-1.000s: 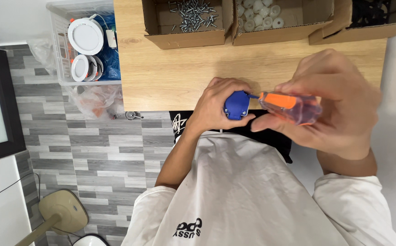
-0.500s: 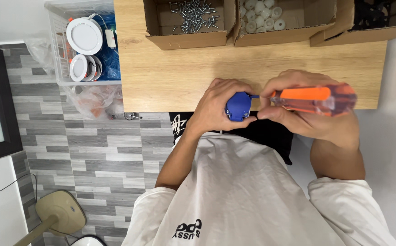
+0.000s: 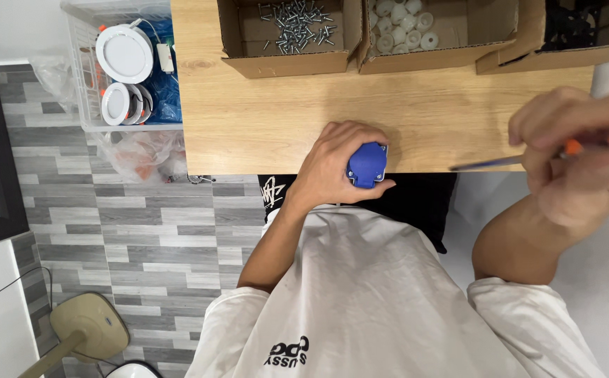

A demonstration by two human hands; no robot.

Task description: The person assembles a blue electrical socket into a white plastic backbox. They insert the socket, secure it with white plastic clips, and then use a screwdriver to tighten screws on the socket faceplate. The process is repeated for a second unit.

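Observation:
My left hand (image 3: 336, 166) grips a small blue plastic part (image 3: 367, 165) at the near edge of the wooden table (image 3: 262, 119). My right hand (image 3: 577, 168) is off to the right, apart from the part, closed on an orange-handled screwdriver (image 3: 584, 143). Its thin metal shaft points left toward the blue part and stops well short of it. The handle is mostly hidden by my fingers and is blurred.
Three open cardboard boxes stand along the table's far side: one with screws (image 3: 292, 28), one with white round pieces (image 3: 402, 24), one with dark items (image 3: 577, 28). A clear bin (image 3: 126, 70) of white round lamps sits left of the table, over grey floor tiles.
My right hand has pulled the screwdriver away to the right, off the blue part. My left hand stays on the part at the table edge.

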